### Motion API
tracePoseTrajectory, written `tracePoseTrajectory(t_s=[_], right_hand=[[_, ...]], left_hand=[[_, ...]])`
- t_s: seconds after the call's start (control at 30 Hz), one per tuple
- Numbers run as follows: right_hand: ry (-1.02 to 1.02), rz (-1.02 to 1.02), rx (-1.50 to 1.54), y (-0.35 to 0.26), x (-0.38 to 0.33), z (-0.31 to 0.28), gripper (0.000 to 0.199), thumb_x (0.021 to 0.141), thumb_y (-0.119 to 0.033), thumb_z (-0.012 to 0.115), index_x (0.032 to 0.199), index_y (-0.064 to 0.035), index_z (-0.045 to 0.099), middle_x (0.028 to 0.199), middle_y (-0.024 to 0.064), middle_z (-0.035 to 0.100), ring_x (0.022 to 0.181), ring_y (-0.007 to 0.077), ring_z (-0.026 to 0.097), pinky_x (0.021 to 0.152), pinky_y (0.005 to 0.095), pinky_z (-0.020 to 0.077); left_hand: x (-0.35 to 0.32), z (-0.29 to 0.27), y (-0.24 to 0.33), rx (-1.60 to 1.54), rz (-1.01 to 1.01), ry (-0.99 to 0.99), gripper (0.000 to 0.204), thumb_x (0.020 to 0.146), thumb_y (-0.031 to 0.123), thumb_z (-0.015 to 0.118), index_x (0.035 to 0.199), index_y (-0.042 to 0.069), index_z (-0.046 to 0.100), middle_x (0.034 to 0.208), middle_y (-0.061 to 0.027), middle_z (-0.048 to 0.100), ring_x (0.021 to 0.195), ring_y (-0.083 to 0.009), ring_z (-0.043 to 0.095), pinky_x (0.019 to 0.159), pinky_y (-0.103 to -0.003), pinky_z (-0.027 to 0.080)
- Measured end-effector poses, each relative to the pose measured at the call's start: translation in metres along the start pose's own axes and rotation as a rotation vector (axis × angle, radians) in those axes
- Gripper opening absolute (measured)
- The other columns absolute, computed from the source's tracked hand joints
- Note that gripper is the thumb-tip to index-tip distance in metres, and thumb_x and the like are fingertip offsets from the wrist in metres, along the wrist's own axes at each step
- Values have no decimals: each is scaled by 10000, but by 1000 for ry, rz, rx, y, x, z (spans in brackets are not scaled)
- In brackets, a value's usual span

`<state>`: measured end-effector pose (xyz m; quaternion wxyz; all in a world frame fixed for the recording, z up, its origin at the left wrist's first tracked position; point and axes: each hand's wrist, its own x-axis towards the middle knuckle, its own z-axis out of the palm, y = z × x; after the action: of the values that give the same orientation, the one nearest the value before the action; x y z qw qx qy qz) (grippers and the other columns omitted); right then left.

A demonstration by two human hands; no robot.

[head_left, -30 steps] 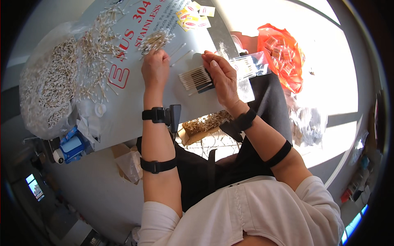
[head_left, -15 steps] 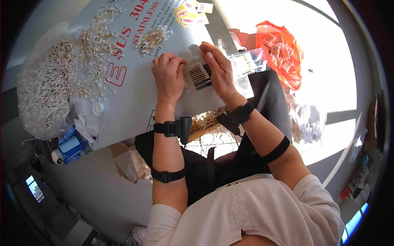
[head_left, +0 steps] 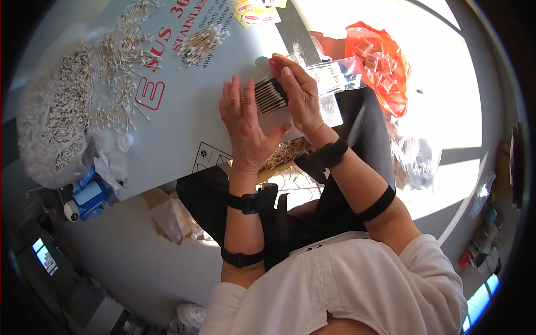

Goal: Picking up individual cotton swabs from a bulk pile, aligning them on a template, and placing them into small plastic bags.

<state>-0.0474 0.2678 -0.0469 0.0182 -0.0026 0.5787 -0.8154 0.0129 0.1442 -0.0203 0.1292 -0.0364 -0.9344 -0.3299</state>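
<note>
A row of cotton swabs (head_left: 270,99) lies side by side on a dark flat piece (head_left: 281,89) at the table's near right part. My left hand (head_left: 243,120) is open over the swabs' left ends, its fingers stretched forward and its thumb pointing right. On the other side my right hand (head_left: 301,97) stands on edge with its fingers extended, close to the swabs' right ends. Just past it lies a clear packet of swabs (head_left: 328,78), partly hidden by that hand. A small pile of swabs (head_left: 202,46) rests farther off, on the printed grey tabletop (head_left: 184,123).
Loose swabs (head_left: 127,53) spread beside a big clear bag of swabs (head_left: 67,106) at the left. Yellow-and-white cards (head_left: 254,12) lie at the far edge. A red bag (head_left: 385,70) holding small packs is at right. A blue-and-white container (head_left: 88,196) stands at lower left.
My left hand has opened from curled fingers, shifting right and nearer to lie flat over the swabs. My right hand stays almost in place. The whole view has shifted slightly.
</note>
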Motion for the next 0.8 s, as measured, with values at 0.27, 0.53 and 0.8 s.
tracePoseTrajectory(t_s=[0.27,0.53,0.8], right_hand=[[-42,-2,-44,-7,3,-4,385,1043,-202,440,1319,53,525,1304,141,574,1247,197,528,1093,318,396],[-54,-120,-163,5,9,4,380,1046,-221,438,1325,21,528,1318,135,566,1252,194,519,1095,305,384],[-2,-131,-251,9,-3,17,383,1048,-217,432,1332,26,517,1302,149,572,1241,210,528,1075,316,406]], left_hand=[[2,-6,-27,119,122,-79,910,670,213,830,1427,27,360,1510,-217,301,1407,-421,262,1138,-527,239],[7,26,-14,-410,-149,282,547,1002,236,497,1457,-10,317,1506,-205,328,1394,-343,331,1145,-432,270],[19,34,-5,-576,-244,341,503,1047,282,400,1429,-42,352,1461,-205,391,1348,-306,400,1099,-394,337]])
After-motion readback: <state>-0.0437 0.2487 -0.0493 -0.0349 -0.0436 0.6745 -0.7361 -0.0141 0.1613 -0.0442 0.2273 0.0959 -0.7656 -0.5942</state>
